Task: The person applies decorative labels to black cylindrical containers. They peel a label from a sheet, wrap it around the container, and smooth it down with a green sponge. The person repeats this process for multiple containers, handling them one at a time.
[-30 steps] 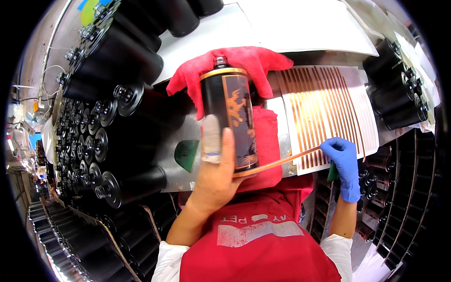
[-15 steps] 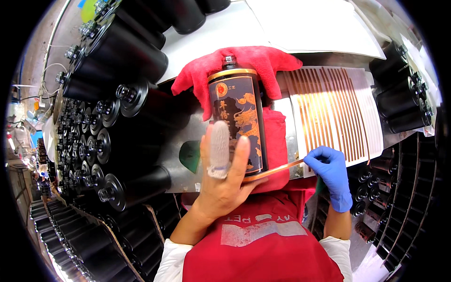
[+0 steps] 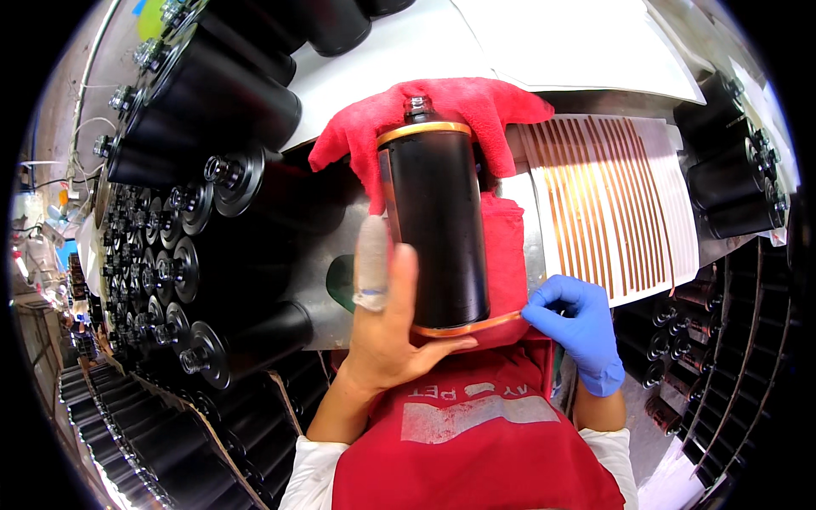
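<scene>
Black cylinder [image 3: 438,229] on red cloth [image 3: 501,246], left hand [image 3: 387,327] fingers clamped round its base; gloved right hand [image 3: 582,327] fingers pinched on copper strip [image 3: 476,325]. Best kept taut, level with rim.

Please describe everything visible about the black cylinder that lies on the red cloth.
The black cylinder is glossy, with a threaded metal stud at its far end and a copper-coloured band around each end. It lies lengthwise on a red cloth. The bare left hand steadies its near end, and the blue-gloved right hand pinches the copper strip there.
</scene>
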Tool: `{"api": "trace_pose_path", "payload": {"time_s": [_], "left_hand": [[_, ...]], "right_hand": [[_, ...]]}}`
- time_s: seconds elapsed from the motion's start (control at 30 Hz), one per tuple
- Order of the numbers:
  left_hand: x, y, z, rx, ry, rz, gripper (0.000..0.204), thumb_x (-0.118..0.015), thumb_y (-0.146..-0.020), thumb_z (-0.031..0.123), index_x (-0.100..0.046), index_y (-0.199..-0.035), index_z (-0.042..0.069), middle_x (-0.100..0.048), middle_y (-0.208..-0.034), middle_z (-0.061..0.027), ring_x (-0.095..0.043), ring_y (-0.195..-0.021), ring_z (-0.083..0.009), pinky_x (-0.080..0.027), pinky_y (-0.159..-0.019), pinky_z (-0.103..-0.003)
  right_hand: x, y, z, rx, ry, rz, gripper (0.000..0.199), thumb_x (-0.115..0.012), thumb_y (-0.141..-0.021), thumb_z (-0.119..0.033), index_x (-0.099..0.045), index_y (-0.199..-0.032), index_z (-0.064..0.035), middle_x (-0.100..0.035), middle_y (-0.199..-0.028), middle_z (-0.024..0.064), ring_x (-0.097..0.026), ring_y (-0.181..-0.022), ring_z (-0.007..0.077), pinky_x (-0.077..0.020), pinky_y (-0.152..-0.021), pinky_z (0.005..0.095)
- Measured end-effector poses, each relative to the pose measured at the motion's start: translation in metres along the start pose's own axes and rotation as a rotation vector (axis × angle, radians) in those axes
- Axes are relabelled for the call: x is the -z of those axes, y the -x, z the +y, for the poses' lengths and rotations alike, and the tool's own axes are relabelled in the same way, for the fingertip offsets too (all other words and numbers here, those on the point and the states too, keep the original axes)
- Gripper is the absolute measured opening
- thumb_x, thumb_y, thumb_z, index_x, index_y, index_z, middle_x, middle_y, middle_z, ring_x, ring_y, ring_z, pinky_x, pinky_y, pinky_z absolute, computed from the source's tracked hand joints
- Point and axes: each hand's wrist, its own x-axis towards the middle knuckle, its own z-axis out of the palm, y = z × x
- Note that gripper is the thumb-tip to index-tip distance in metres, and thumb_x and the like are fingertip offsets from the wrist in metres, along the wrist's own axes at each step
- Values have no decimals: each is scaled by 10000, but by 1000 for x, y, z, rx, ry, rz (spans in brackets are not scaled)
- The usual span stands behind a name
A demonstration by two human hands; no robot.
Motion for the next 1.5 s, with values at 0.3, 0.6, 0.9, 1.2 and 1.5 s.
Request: {"api": "trace_pose_path", "payload": {"time_s": [0.3, 0.6, 0.9, 1.2, 1.5], "left_hand": [[-11, -4, -2, -34, -94, -3, 869, -782, -673, 329, -379, -1346, -44, -434, -1314, -270, -386, -1232, -471, -187, -1050, -543], [-18, 23, -32, 95, 252, -50, 1101, -777, -693, 389, -115, -1378, -162, -482, -1260, -288, -546, -1107, -395, -425, -930, -397], [-10, -11, 6, -64, -45, -59, 1112, -862, -589, 263, -193, -1418, -55, -111, -1432, -387, -178, -1344, -495, -228, -1072, -474], [-14, 14, -14, 41, 328, -43, 1113, -796, -665, 312, -77, -1430, -56, -326, -1381, -300, -391, -1265, -405, -336, -1020, -416], [-15, 11, -4, 328, 1282, 29, 930, -581, -785, -100, 48, -1459, 26, -191, -1489, -185, -293, -1347, -263, -286, -1071, -364]], "right_hand": [[-6, -3, -3, -37, -51, 0, 73, -716, -744, -37, -655, -766, -2, -595, -716, 5, -540, -636, 33, -439, -573, 180], [-37, -3, -17, 69, -61, -89, 71, -722, -753, -42, -664, -774, -6, -604, -724, -2, -464, -568, 12, -387, -516, 164], [-37, -1, -19, 50, -24, -40, 82, -732, -746, -56, -670, -781, -15, -595, -714, -9, -482, -575, 8, -387, -512, 161], [-30, -6, -10, -40, -71, 53, 84, -734, -745, -47, -660, -775, -20, -590, -731, -16, -490, -580, 5, -390, -519, 154], [-36, -6, -6, -114, -220, -43, 75, -683, -814, -73, -645, -848, -17, -603, -775, -11, -545, -677, 38, -440, -618, 177]]}}
